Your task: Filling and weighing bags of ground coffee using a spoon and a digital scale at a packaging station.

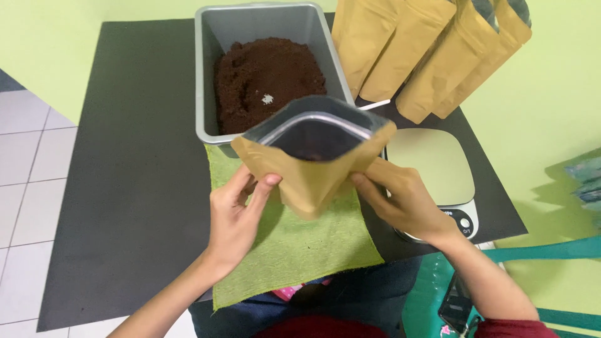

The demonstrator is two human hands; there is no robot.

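At frame centre, my left hand [235, 216] and right hand [400, 200] each pinch a lower side of the open brown pouch [313, 169], held tilted above the green cloth [294, 244]. Behind it, upper centre, the grey tray [210, 75] holds dark grounds [266, 78].

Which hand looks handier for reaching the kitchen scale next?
Probably the right hand: it holds the open brown pouch right beside the scale. The left hand grips the pouch's far side, over the green cloth.

Single head-worn view, looking steeply down, close over the dark table [125, 156]
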